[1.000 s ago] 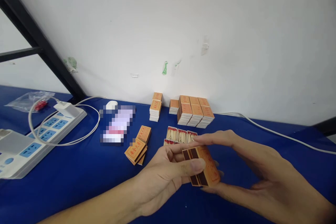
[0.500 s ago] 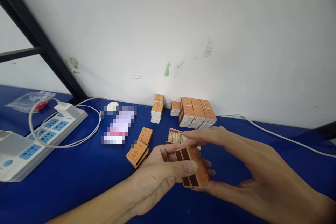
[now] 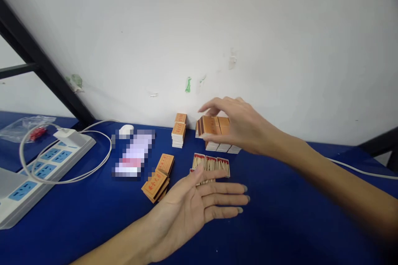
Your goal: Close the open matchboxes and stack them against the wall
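Observation:
My right hand [image 3: 241, 122] is at the back stack, its thumb and fingers around a pair of orange matchboxes [image 3: 211, 125] with dark striking strips. The pair sits over or on the stacked matchboxes [image 3: 217, 146]; contact with them cannot be made out. My left hand [image 3: 194, 209] is spread flat, palm up, with nothing in it. Just beyond its fingers lie open trays of red-tipped matches [image 3: 211, 163], partly covered by the hand. To its left rests a loose pile of orange matchbox sleeves [image 3: 155, 183].
A smaller matchbox stack [image 3: 178, 134] stands by the wall. At left are a blurred phone [image 3: 135, 153], a white earphone case [image 3: 126, 131], a power strip [image 3: 52, 174] with a looped white cable, and a plastic bag [image 3: 21, 128]. Another cable [image 3: 357, 167] runs along the right.
My right hand has carried the matchbox pair from my left hand to the back stack. My left hand has let go and spread its fingers. The view has shifted slightly.

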The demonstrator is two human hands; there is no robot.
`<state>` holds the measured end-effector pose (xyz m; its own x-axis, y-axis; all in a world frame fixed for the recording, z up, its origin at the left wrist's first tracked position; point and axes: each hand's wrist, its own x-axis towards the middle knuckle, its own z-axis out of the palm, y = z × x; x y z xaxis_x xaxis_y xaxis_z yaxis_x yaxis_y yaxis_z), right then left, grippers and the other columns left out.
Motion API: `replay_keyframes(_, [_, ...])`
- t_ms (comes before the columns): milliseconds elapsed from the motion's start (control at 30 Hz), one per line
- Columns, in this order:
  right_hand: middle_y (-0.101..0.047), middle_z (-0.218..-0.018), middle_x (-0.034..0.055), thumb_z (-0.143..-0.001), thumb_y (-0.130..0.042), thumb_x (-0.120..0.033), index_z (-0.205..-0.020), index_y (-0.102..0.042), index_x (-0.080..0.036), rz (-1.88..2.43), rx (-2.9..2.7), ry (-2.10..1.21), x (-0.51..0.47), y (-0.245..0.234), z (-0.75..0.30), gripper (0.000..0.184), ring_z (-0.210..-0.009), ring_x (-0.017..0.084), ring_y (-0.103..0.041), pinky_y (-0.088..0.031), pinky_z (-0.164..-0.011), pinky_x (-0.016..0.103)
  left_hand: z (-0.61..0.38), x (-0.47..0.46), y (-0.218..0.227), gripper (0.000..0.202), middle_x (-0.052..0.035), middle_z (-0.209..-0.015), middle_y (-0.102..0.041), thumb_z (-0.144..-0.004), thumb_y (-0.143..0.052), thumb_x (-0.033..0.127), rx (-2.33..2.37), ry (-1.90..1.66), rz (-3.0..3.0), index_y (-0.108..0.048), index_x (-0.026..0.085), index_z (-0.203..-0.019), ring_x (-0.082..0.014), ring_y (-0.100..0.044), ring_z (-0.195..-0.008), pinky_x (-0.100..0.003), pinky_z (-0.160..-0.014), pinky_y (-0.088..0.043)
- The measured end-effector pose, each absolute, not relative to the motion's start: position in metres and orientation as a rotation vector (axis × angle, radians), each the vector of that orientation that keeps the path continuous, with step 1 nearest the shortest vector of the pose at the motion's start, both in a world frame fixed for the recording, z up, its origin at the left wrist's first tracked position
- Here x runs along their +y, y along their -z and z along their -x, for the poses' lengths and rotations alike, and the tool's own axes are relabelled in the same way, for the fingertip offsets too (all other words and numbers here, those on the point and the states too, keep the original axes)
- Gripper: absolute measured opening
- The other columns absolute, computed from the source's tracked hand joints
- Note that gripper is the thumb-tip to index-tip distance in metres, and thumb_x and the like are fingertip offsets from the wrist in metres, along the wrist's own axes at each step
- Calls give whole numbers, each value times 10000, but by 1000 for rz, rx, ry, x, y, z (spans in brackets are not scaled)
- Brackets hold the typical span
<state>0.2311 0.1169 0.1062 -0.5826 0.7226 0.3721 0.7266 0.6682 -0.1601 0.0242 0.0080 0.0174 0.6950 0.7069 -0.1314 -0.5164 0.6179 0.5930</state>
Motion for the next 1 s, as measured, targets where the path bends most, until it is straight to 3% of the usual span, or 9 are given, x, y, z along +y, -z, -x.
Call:
replay_keyframes(67, [-789, -1132, 87, -930, -840, -345, -1414, -655, -241, 1180, -2546, 93, 140, -102, -220, 528, -1162, 315, -664, -448, -1020, 458, -25, 7, -11, 660, -254, -1336, -800, -1197, -416, 591, 369, -698, -560, -679, 58, -1483, -326, -797, -1262, -410, -1105, -605])
replay_keyframes(233, [-762, -1059, 140, -920, -776, -267, -1191, -782, -211, 1218, -2698, 250, 172, -90, -198, 276, -1086, 348, -595, -408, -922, 445, -27, 4, -5, 552, -205, -1101, -832, -1174, -520, 542, 396, -701, -559, -674, 80, -1434, -295, -857, -1033, -363, -939, -639])
replay_keyframes(433, [-782, -1080, 146, -883, -792, -207, -1155, -793, -185, 1213, -2795, 342, 184, -78, -197, 273, -1112, 340, -604, -413, -921, 444, -29, 4, -9, 559, -148, -959, -804, -1090, -666, 570, 422, -683, -557, -677, 88, -1374, -240, -838, -847, -304, -813, -620])
replay_keyframes(600, [-776, -1082, 145, -924, -808, -225, -1090, -781, -203, 1190, -2827, 394, 186, -72, -198, 170, -1119, 347, -600, -423, -935, 445, -28, 4, -7, 523, -134, -926, -782, -1120, -599, 546, 421, -682, -557, -681, 92, -1365, -215, -808, -798, -306, -803, -614])
replay_keyframes(833, [-729, -1168, 150, -938, -866, -221, -1160, -804, -193, 1091, -2842, 392, 185, -72, -197, 233, -1166, 344, -563, -427, -971, 426, -28, 2, -1, 527, -135, -909, -766, -1149, -523, 532, 432, -681, -556, -691, 83, -1369, -204, -776, -788, -302, -786, -609])
replay_keyframes(1000, [-735, -1107, 132, -963, -853, -215, -1025, -820, -192, 1022, -2890, 442, 194, -69, -193, 74, -1168, 333, -586, -472, -989, 432, -28, 4, 0, 543, -132, -901, -764, -1131, -548, 547, 431, -675, -545, -706, 77, -1354, -200, -755, -789, -298, -781, -607])
